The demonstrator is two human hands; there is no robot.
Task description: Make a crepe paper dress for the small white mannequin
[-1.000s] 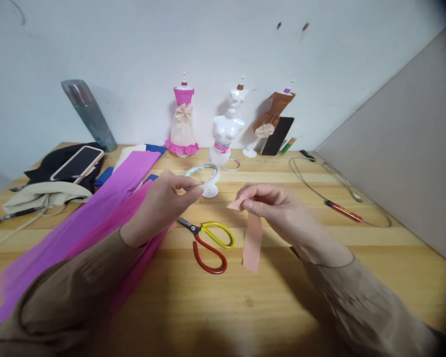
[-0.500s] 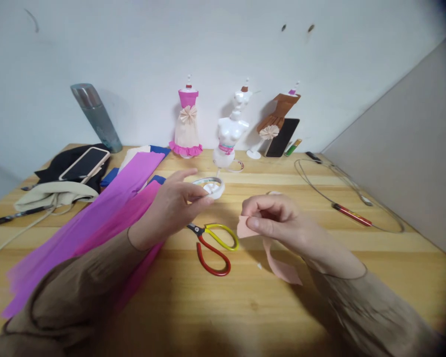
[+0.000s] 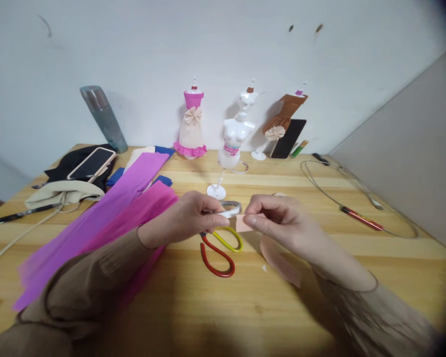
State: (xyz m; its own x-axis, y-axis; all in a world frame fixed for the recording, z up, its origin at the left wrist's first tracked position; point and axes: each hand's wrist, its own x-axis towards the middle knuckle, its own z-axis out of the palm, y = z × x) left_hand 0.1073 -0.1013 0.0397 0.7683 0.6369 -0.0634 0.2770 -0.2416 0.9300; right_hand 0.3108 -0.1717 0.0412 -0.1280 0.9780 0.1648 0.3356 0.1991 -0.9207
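Fingers [image 3: 208, 208] of my left hand [image 3: 186, 220] are closed around a small tape roll [image 3: 232, 207], holding it just above the wooden table [image 3: 223, 317]. From the head camera, my right hand [image 3: 282, 225] pinches the upper end of a peach paper strip [image 3: 280, 262] between thumb and forefinger, right beside the roll. I cannot tell whether paper and tape touch. The rest of the strip trails down under my right wrist. Scissors [image 3: 217, 250] with one red and one yellow handle lie on the table directly beneath both hands. Purple and magenta paper sheets [image 3: 107, 213] stretch away to the left, under my left forearm. A bare white dress form [image 3: 233, 144] stands on its stand just beyond the hands.
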